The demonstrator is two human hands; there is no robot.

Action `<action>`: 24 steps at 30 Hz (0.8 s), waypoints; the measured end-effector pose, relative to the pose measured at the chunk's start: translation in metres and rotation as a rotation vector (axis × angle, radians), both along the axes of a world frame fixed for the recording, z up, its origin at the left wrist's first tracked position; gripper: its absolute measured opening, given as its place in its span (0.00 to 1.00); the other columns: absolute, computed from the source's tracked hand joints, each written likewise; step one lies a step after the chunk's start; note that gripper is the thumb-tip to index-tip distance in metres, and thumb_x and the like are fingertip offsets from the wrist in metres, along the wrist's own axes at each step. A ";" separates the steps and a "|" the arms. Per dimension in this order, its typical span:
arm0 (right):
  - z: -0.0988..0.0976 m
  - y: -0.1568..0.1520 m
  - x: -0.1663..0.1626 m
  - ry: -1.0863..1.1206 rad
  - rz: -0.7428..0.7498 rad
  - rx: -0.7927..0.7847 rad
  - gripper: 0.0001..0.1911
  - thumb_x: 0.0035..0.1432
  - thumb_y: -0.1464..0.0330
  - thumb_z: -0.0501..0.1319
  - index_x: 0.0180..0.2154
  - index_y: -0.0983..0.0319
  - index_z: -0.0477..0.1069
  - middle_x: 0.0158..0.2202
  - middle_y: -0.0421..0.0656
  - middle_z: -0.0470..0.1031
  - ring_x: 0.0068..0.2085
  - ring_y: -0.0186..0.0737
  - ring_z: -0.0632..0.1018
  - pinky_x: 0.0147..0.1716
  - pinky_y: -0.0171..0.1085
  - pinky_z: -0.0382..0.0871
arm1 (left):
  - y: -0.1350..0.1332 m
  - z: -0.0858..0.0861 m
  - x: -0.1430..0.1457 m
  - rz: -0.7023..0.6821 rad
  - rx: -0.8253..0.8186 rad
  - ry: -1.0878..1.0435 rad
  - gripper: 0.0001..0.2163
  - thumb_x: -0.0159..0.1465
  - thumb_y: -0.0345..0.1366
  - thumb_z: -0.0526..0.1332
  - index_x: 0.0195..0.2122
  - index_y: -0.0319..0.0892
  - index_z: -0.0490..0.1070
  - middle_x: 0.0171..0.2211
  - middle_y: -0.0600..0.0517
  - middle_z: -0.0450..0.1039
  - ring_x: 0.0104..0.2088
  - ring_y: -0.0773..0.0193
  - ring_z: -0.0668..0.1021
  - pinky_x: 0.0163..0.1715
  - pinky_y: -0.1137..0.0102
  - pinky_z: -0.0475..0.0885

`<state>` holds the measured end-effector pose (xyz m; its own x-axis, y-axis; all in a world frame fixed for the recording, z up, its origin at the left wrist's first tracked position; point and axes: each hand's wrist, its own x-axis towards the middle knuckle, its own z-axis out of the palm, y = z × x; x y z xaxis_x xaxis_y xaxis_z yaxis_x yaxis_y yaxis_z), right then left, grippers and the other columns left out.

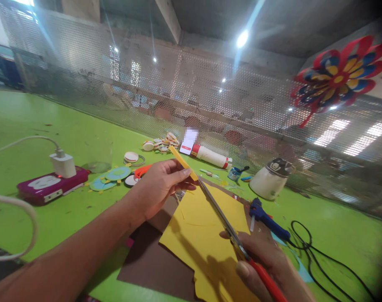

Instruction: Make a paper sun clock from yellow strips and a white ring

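Closest in, right hand [269, 264] clenched on the red-handled scissors [224, 218], blades running up over the yellow sheet [203, 247] lying on brown card [153, 264] on the green tabletop [84, 138]. Left hand [161, 184] pinching a narrow yellow strip [182, 162] right at the blade tips. Risks: fingers [178, 174] nicked, being so near the tips; strip torn or cut crooked if pulled sideways; glue gun [268, 220] just beside, easily knocked.

Green table [68, 138], perforated metal screen [178, 92] — ceiling lights [242, 38]
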<state>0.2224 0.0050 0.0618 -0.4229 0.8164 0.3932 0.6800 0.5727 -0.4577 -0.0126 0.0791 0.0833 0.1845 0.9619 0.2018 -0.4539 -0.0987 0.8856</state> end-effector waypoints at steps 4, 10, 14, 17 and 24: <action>0.003 -0.002 0.001 -0.018 -0.020 -0.002 0.21 0.57 0.53 0.54 0.42 0.60 0.75 0.17 0.39 0.68 0.18 0.36 0.69 0.22 0.32 0.68 | 0.000 0.004 -0.003 0.013 -0.025 0.015 0.06 0.54 0.31 0.65 0.32 0.34 0.75 0.30 0.44 0.77 0.32 0.60 0.79 0.38 0.65 0.71; 0.008 -0.004 0.000 -0.067 -0.020 -0.095 0.24 0.57 0.51 0.53 0.42 0.60 0.76 0.18 0.40 0.69 0.21 0.38 0.72 0.25 0.33 0.69 | 0.000 0.008 -0.008 -0.027 -0.031 0.090 0.05 0.55 0.30 0.64 0.31 0.33 0.74 0.30 0.43 0.77 0.29 0.61 0.79 0.34 0.67 0.71; 0.007 -0.002 0.002 -0.065 -0.013 -0.082 0.22 0.56 0.52 0.54 0.40 0.60 0.76 0.18 0.39 0.69 0.22 0.38 0.72 0.25 0.32 0.69 | 0.000 0.010 -0.011 -0.059 0.002 0.110 0.04 0.55 0.29 0.63 0.31 0.34 0.75 0.31 0.43 0.78 0.29 0.62 0.78 0.32 0.68 0.71; 0.006 0.001 0.005 -0.098 0.041 -0.053 0.20 0.56 0.54 0.56 0.41 0.60 0.76 0.20 0.40 0.71 0.24 0.39 0.74 0.25 0.31 0.69 | 0.000 0.011 -0.012 -0.075 0.008 0.129 0.04 0.55 0.29 0.63 0.30 0.34 0.75 0.30 0.43 0.78 0.29 0.63 0.78 0.32 0.69 0.71; 0.008 -0.001 0.004 -0.119 0.028 -0.078 0.19 0.57 0.57 0.55 0.42 0.61 0.75 0.19 0.40 0.69 0.23 0.37 0.73 0.19 0.29 0.65 | 0.002 0.009 -0.016 -0.069 -0.005 0.230 0.06 0.55 0.33 0.64 0.32 0.35 0.75 0.31 0.43 0.78 0.31 0.60 0.79 0.35 0.66 0.71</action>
<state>0.2264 0.0038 0.0697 -0.4856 0.8298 0.2751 0.7165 0.5581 -0.4186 -0.0291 0.0812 0.0924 0.2904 0.9464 0.1417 -0.2452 -0.0696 0.9670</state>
